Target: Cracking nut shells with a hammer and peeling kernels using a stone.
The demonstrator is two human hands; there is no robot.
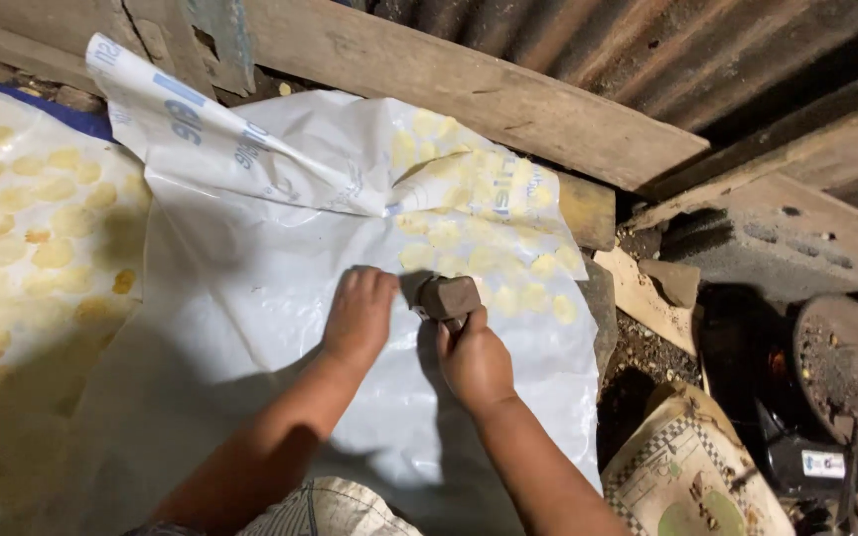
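1. The right hand (476, 362) is closed in a firm grip around the handle of a small brown block tool (449, 296), a squarish wooden or stone head like a mallet or press. The head sits just above the knuckles, resting on or just over the white plastic sheet (270, 298).
2. The left hand (359, 316) lies palm down on the sheet just left of the tool head, fingers curled, holding nothing that can be seen. Whether something small sits beneath the fingers cannot be told.
3. The tool head lies between the two hands, nearer the right one. Its long axis runs roughly left to right, with the handle pointing back toward the person.
4. Just beyond the tool, up and to the right, rows of pale yellow flattened discs (489, 248) show under the translucent sheet, whose top edge is folded back.
5. To the far left, a second sheet carries many more yellow discs (22, 218).
6. Weathered wooden planks (469, 94) run along the back.
7. At the right edge are a grey concrete block (796, 238), a dark round pan (846, 367) and a patterned sack (687, 476) on the ground.
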